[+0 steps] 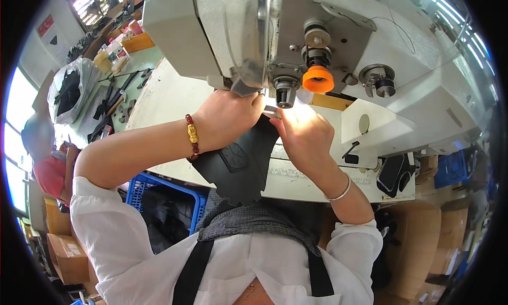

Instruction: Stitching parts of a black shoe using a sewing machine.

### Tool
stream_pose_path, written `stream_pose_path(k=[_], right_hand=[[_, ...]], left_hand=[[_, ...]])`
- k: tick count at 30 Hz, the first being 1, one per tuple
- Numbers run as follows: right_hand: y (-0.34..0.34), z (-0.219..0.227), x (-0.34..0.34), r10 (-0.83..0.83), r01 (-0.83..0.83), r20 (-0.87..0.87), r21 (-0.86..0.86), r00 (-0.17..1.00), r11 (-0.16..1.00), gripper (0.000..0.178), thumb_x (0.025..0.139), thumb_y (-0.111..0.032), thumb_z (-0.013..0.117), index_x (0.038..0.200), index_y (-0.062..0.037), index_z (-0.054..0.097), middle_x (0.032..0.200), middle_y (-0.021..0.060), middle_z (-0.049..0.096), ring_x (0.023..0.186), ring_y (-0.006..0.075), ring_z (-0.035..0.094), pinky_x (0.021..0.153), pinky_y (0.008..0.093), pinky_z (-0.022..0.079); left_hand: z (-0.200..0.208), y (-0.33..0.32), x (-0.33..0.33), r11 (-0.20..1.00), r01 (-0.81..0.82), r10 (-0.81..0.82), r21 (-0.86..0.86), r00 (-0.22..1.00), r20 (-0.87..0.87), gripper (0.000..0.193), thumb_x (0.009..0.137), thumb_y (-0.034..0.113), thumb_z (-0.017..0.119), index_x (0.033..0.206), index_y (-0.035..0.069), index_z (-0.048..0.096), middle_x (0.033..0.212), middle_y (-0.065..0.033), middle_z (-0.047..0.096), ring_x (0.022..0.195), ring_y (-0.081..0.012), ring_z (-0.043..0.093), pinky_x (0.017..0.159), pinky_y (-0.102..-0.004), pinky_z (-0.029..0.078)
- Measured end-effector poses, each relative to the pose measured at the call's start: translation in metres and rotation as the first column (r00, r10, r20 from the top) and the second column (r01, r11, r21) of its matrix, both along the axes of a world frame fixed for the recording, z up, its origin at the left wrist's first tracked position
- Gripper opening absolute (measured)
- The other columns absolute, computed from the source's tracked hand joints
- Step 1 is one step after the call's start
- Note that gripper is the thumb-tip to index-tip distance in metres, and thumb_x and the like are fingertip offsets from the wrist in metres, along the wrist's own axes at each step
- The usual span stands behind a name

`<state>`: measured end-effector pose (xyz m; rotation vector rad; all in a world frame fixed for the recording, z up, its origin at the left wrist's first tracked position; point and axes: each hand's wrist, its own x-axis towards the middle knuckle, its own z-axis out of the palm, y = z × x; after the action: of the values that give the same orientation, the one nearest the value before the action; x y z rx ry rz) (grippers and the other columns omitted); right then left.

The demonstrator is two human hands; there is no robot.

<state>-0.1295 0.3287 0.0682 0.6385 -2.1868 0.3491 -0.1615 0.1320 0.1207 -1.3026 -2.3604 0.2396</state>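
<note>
Under the head of a large white sewing machine (235, 35), a flat black cut piece (241, 164) hangs over the table's near edge toward my lap. It looks like leather, with a raised panel on it. My left hand (230, 117) is bent over its far end close to the needle area, fingers curled and partly hidden behind the wrist and machine head. My right hand (307, 135) pinches the piece's far right edge between thumb and fingers, in the bright lamp light. The needle itself is hidden.
An orange cup-shaped knob (318, 79) sticks out above my right hand. A black pouch-like piece (394, 175) lies at the table's right. Below left stands a blue basket (198, 199) with black pieces. Tools (114, 101) and a plastic bag (71, 90) lie left; another person (50, 167) sits beyond.
</note>
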Motion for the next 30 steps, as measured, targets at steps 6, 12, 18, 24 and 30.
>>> stream_pose_path(k=[6,12,18,24,30], right_hand=[[-0.001,0.004,0.001,-0.01,0.009,0.036,0.028,0.999,1.0,0.019,0.077,-0.021,0.069,0.089,-0.008,0.063,0.068,0.0024,0.056,0.062,0.0181,0.056,0.053,0.0299,0.043],[-0.001,0.005,-0.001,-0.002,0.003,-0.025,0.07,1.0,0.998,0.019,0.077,-0.02,0.069,0.089,-0.0071,0.064,0.065,0.0023,0.054,0.059,0.018,0.055,0.053,0.0298,0.043],[0.001,0.001,-0.002,0.035,-0.035,0.009,0.025,0.999,0.999,0.017,0.077,-0.02,0.069,0.088,-0.0085,0.065,0.065,0.0023,0.055,0.059,0.0174,0.056,0.053,0.0294,0.043],[0.008,0.01,0.0,-0.082,0.084,0.137,-0.006,0.987,0.996,0.019,0.073,-0.024,0.073,0.085,-0.0104,0.067,0.066,0.0017,0.059,0.062,0.0181,0.058,0.051,0.0311,0.044],[0.001,0.013,-0.002,-0.067,0.061,0.119,0.055,0.991,0.997,0.022,0.07,-0.024,0.076,0.084,-0.0098,0.066,0.059,0.0027,0.057,0.055,0.0202,0.057,0.047,0.0331,0.042]], left_hand=[[-0.004,0.002,-0.001,0.997,-0.079,0.079,-0.012,0.994,0.078,0.013,0.074,0.005,0.058,0.085,-0.001,0.056,0.083,-0.012,0.056,0.079,-0.0258,0.063,0.063,-0.0354,0.053],[-0.004,0.005,-0.004,0.999,-0.04,0.04,-0.002,0.999,-0.033,0.021,0.074,0.005,0.057,0.093,-0.005,0.057,0.087,-0.0143,0.057,0.084,-0.0274,0.063,0.065,-0.0365,0.052],[0.002,0.0,0.003,0.999,-0.039,0.039,0.006,0.999,-0.006,0.013,0.076,0.007,0.057,0.087,0.0,0.058,0.089,-0.0121,0.06,0.079,-0.027,0.064,0.064,-0.0381,0.052],[0.025,-0.009,0.025,0.962,-0.274,0.256,0.001,0.9,0.352,0.025,0.087,0.024,0.063,0.089,0.0,0.057,0.089,-0.0124,0.061,0.078,-0.031,0.063,0.067,-0.0399,0.051],[0.017,-0.016,0.024,0.955,-0.24,0.125,0.175,0.86,0.495,0.047,0.081,0.015,0.066,0.122,-0.002,0.051,0.117,-0.0188,0.056,0.106,-0.0365,0.053,0.091,-0.0417,0.044]])
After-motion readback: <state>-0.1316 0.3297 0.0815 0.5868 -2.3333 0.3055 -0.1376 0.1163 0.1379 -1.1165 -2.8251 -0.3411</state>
